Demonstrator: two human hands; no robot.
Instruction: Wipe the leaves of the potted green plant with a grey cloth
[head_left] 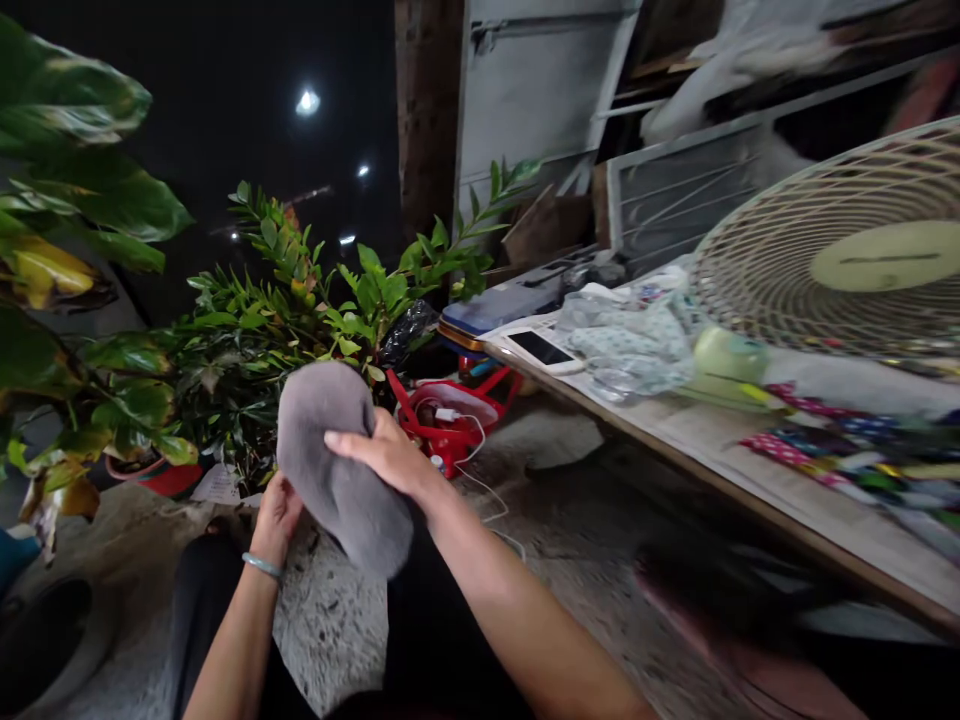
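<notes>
A grey fuzzy soft piece [330, 450], rounded like a stuffed shape or pad, is held up in front of me over my lap. My left hand [276, 515], with a thin bracelet at the wrist, grips its lower left edge from beneath. My right hand [382, 455] lies flat across its right side, fingers pointing left and pressing on the fabric. Both hands touch the piece at once.
Leafy potted plants [247, 320] stand just behind it. A red bag [450, 420] with a white cable sits on the concrete floor. To the right, a wooden table [720, 455] carries a phone [544, 350], plastic bags, colourful items and a cream fan [847, 250].
</notes>
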